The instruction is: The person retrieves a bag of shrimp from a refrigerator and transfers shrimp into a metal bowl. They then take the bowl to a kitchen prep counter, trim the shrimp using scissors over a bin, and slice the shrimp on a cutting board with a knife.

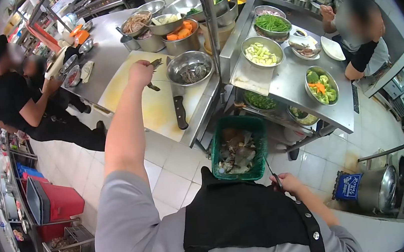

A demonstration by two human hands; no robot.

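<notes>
My left hand (141, 74) is closed on a small dark shrimp (153, 86) above the yellowish cutting board (152, 109); parts of it stick out on both sides of the fingers. To its right stands a steel bowl (190, 68) with more dark shrimp. A black-handled knife (180, 112) lies on the board below the bowl. Low on the right, my right hand (287, 184) is closed round the dark handle of a thin-bladed tool, perhaps scissors; its tip points up beside a green basket (217, 147) of scraps.
Bowls of carrots (180, 31), cut green vegetables (260, 54) and broccoli (321, 86) stand on the counters. A metal post (209, 24) rises between them. One person (32, 96) stands at left, another (359, 31) is at right. A red cooler (60, 204) is lower left.
</notes>
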